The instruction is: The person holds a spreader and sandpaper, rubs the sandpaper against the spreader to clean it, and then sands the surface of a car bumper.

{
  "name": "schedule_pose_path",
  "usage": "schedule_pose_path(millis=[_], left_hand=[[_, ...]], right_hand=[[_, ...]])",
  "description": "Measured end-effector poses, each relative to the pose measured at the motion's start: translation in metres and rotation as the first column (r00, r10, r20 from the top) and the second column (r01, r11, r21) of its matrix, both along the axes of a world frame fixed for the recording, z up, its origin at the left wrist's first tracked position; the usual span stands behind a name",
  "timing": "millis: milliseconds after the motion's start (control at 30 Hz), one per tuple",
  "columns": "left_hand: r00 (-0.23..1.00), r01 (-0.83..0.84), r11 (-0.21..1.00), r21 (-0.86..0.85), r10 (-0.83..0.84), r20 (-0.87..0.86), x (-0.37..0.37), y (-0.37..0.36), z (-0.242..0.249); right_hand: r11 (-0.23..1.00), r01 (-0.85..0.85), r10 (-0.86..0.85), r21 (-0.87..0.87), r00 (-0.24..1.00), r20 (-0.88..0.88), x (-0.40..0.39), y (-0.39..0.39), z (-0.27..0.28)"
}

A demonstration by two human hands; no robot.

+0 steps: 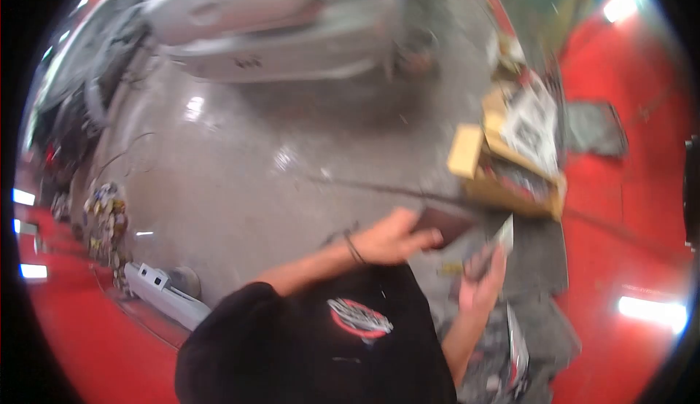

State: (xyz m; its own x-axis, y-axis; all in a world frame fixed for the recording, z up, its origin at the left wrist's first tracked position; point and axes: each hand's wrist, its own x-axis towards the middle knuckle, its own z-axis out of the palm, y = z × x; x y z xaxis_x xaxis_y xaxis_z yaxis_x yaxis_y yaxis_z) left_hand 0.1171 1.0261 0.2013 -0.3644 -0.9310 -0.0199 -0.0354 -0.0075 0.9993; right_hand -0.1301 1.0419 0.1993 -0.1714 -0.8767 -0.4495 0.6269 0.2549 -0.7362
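Note:
My left hand (394, 238), with a dark band at the wrist, grips a flat dark reddish-brown sheet (445, 227) that looks like sandpaper. Its thumb lies over the near side of the sheet. Just to the right, my right hand (487, 276) is closed around a small greyish piece with a pale, pointed flat part (506, 234) sticking up past the fingers. Blur hides what kind of thing this is. The two hands are close together but apart, in front of my black shirt (306, 346).
A silver car body part (277, 57) stands ahead. On the right, an open cardboard box (510, 196) holds papers and clutter beside a red surface (627, 207). A light-coloured panel (164, 291) lies at lower left. A lamp-like part (516, 346) sits at lower right.

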Motion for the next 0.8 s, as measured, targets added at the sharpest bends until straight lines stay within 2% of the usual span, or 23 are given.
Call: schedule_pose_path(millis=[33, 67, 100, 133, 167, 200, 267, 300, 400, 433, 500, 533, 567, 600, 633, 667, 700, 733, 800], left_hand=[[1.0, -0.023, 0.998, 0.065, 0.024, -0.019, -0.001, -0.001, -0.004], [0.999, -0.044, 0.992, 0.12, 0.048, -0.026, -0.005, 0.002, -0.007], [0.99, -0.042, 0.99, 0.133, 0.059, -0.127, -0.014, 0.005, -0.001], [0.973, -0.048, 0.989, 0.138, 0.078, -0.217, -0.019, 0.002, 0.01], [0.949, -0.062, 0.987, 0.148, 0.104, -0.298, -0.023, 0.0, 0.015], [0.965, -0.013, 0.993, 0.116, 0.043, -0.26, -0.025, -0.001, 0.013], [0.984, 0.064, 0.997, 0.045, -0.056, -0.169, -0.03, 0.001, 0.006], [0.994, 0.104, 0.992, -0.072, -0.106, -0.031, -0.031, -0.004, 0.014], [0.934, 0.296, 0.948, -0.12, -0.261, 0.245, -0.023, -0.014, 0.006], [0.906, 0.395, 0.916, 0.066, -0.401, 0.138, -0.02, -0.018, 0.003], [0.801, 0.585, 0.715, 0.382, -0.583, -0.135, -0.016, -0.027, -0.003], [0.819, 0.563, 0.737, 0.374, -0.558, -0.134, -0.017, -0.026, -0.002], [0.837, 0.539, 0.759, 0.364, -0.531, -0.132, -0.02, -0.026, -0.001], [0.854, 0.515, 0.781, 0.353, -0.503, -0.132, -0.023, -0.025, 0.0], [0.912, 0.408, 0.903, 0.138, -0.396, -0.107, -0.032, -0.018, -0.02], [0.92, 0.392, 0.914, 0.104, -0.388, -0.053, -0.037, -0.018, -0.017], [0.926, 0.376, 0.924, 0.069, -0.377, 0.003, -0.04, -0.018, -0.012], [0.93, 0.361, 0.932, 0.033, -0.362, 0.06, -0.04, -0.02, -0.007], [0.906, 0.42, 0.903, 0.091, -0.423, 0.022, -0.035, -0.021, -0.007]], right_hand=[[0.998, 0.05, -0.055, -0.036, 0.988, -0.143, 0.001, -0.006, 0.007], [0.994, 0.04, -0.061, -0.106, 0.978, -0.201, -0.001, -0.008, 0.004], [0.987, 0.087, -0.127, -0.133, 0.936, -0.329, 0.006, -0.01, 0.007], [0.975, 0.097, -0.174, -0.2, 0.895, -0.412, -0.001, -0.011, -0.019], [0.96, 0.108, -0.213, -0.257, 0.879, -0.427, 0.008, -0.012, -0.015], [0.944, 0.108, -0.244, -0.313, 0.865, -0.438, 0.02, -0.012, -0.008], [0.954, 0.102, -0.251, -0.282, 0.784, -0.568, 0.028, -0.005, -0.006], [0.961, 0.092, -0.24, -0.26, 0.742, -0.626, 0.032, -0.004, -0.002], [0.954, -0.093, -0.152, -0.284, 0.666, -0.73, 0.044, 0.004, 0.025], [0.955, -0.19, -0.054, -0.226, 0.64, -0.766, 0.04, 0.009, 0.026], [0.913, -0.364, -0.003, -0.185, 0.446, -0.895, 0.035, 0.009, 0.033], [0.883, -0.444, 0.012, -0.149, 0.338, -0.941, 0.033, 0.009, 0.036], [0.887, -0.437, -0.005, -0.151, 0.317, -0.948, 0.03, 0.009, 0.032], [0.93, -0.319, -0.031, -0.185, 0.434, -0.901, 0.029, 0.006, 0.026], [0.96, -0.197, -0.065, -0.2, 0.538, -0.84, 0.028, 0.003, 0.019], [0.977, -0.077, -0.106, -0.198, 0.63, -0.769, 0.027, 0.0, 0.015], [0.964, -0.047, -0.154, -0.262, 0.707, -0.69, 0.026, -0.003, 0.014], [0.959, -0.082, -0.138, -0.27, 0.696, -0.705, 0.028, 0.0, 0.015], [0.95, -0.153, -0.102, -0.272, 0.673, -0.733, 0.032, 0.01, 0.019]])
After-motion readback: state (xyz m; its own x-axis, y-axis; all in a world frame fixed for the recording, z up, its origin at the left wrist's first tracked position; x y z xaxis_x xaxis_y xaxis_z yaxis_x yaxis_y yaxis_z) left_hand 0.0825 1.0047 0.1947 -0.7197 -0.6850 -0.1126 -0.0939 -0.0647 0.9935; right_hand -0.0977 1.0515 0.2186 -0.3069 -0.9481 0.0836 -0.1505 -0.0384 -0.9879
